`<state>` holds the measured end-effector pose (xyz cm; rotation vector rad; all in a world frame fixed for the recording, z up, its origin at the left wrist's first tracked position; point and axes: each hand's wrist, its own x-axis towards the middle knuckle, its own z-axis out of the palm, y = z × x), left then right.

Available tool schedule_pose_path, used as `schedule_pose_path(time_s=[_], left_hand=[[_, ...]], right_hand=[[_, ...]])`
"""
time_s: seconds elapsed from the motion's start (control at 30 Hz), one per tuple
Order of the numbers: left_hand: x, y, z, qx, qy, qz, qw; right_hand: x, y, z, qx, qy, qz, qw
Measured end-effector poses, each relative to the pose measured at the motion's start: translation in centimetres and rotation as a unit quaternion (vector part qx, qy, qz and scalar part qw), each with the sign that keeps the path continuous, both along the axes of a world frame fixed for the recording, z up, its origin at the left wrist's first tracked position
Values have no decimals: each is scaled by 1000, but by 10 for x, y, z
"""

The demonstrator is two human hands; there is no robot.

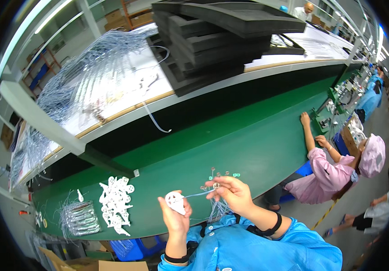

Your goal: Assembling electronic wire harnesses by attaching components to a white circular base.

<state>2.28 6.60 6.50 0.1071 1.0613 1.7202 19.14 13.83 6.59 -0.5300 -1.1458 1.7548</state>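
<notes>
My left hand is closed around a white plastic housing, rounded at the top and narrower below. From that housing a thin blue-grey cable runs across to my right hand. The right fingers pinch a small round metallic piece at the cable's other end; its exact kind is too small to tell. Just beyond this hand, small copper-coloured parts and a green piece lie on the green bench. Loose grey-blue cables lie below my hands, near my body.
White plastic housings form a pile on the left, beside bundled silvery cables. A raised shelf bears many wires and stacked black trays; one cable hangs off its edge. At right sits a co-worker in pink.
</notes>
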Motion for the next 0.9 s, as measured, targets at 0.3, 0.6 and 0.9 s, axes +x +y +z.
schedule_pose_path(time_s=[0.3, 0.6, 0.9], left_hand=[[7, -19, 34, 68, -53, -131, 988], [8, -26, 43, 86, -12, -147, 985], [8, -28, 43, 72, -35, -177, 981]], right_hand=[[-29, 3, 37, 323, -157, 143, 922], [-44, 9, 50, 443, -192, 92, 871], [-43, 1, 54, 375, -204, 95, 899]])
